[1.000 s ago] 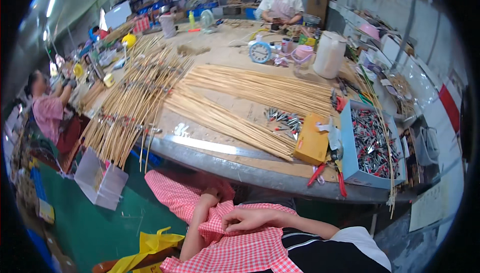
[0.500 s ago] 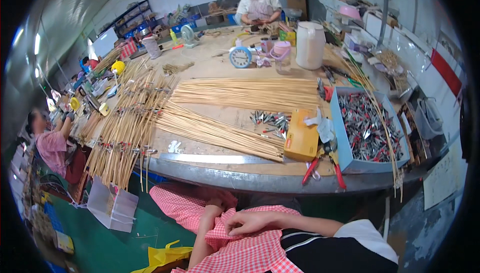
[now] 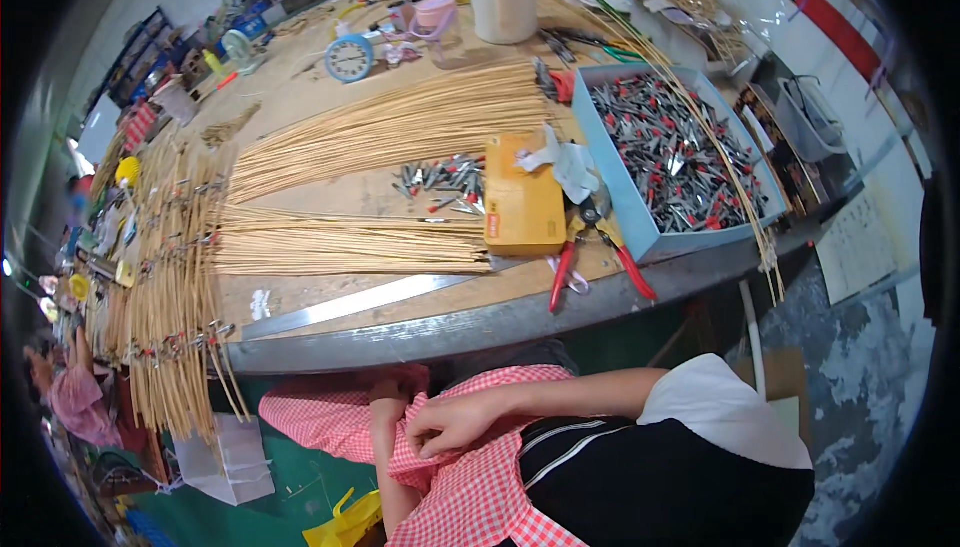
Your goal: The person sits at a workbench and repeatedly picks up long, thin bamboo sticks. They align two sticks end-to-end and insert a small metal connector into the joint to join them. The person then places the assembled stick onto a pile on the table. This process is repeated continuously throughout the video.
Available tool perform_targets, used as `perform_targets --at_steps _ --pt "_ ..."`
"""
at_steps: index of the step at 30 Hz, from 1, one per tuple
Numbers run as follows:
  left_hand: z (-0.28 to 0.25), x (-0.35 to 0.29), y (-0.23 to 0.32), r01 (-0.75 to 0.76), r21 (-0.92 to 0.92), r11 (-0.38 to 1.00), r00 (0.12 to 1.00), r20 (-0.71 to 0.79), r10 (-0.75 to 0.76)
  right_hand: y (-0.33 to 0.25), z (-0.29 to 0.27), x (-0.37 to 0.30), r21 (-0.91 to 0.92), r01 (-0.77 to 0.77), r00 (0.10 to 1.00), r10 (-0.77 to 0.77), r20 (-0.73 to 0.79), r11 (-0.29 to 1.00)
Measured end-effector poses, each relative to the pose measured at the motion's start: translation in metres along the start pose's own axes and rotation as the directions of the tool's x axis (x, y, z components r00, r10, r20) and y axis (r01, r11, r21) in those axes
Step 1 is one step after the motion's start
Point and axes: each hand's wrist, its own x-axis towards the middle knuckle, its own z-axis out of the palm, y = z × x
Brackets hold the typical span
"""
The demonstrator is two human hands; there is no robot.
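Note:
My right hand (image 3: 447,425) rests on the red-and-white checked apron (image 3: 470,477) over my lap, its fingers loosely bent and holding nothing that I can see. Just beyond it, my left hand (image 3: 390,387) lies against the raised fold of the apron, with its fingers hidden. Both hands are below the table's front edge, apart from the things on top. Nearest on the table are a steel ruler (image 3: 365,304), a bundle of thin bamboo sticks (image 3: 350,245) and red-handled pliers (image 3: 625,265).
A blue box (image 3: 650,239) of small metal clips with red tips stands at the right, beside a yellow cardboard box (image 3: 525,202). Another stick bundle (image 3: 390,127) lies behind. Clipped sticks (image 3: 165,297) overhang the left edge. Two people sit around the table.
My view has swung down and to the right, so the table things appear higher and farther left. Both hands remain on my lap, with little change in pose.

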Motion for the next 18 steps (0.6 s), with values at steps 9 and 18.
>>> perform_targets --at_steps 9,18 --pt "-0.008 0.028 0.006 -0.019 0.001 1.000 1.000 -0.013 0.019 0.005 -0.008 -0.003 0.001 0.003 0.994 -0.003 -0.109 1.000" --pt "-0.011 0.015 0.002 -0.015 0.002 1.000 1.000 -0.004 0.015 -0.002 -0.008 -0.008 -0.054 -0.033 0.988 0.025 -0.153 0.998"
